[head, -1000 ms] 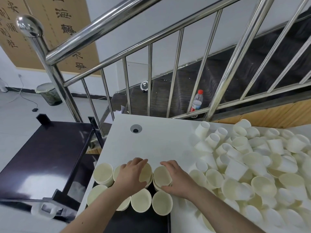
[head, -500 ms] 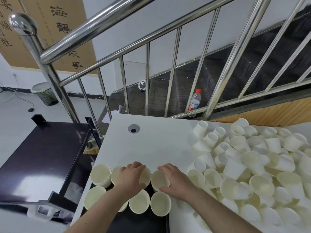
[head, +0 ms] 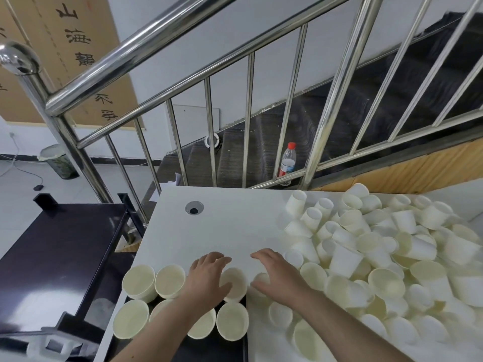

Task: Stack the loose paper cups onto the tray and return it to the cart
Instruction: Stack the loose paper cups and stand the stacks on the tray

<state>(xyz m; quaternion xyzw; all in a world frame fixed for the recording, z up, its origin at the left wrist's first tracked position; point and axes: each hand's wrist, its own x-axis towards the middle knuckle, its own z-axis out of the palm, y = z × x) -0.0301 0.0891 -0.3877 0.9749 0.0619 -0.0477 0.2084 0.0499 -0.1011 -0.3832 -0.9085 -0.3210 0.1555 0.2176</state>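
— Left hand (head: 207, 276)?
— Palm down, fingers spread and lightly bent, forearm rising from the bottom edge.
— Right hand (head: 278, 276)?
— Palm down too, fingers extended forward, thumb angled inward, just beside the left, forearm slanting in from lower right.

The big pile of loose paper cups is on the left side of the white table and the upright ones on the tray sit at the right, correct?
Not quite: the head view shows the sides swapped. The loose paper cups are piled on the right of the white table; the upright ones on the tray sit at the left.
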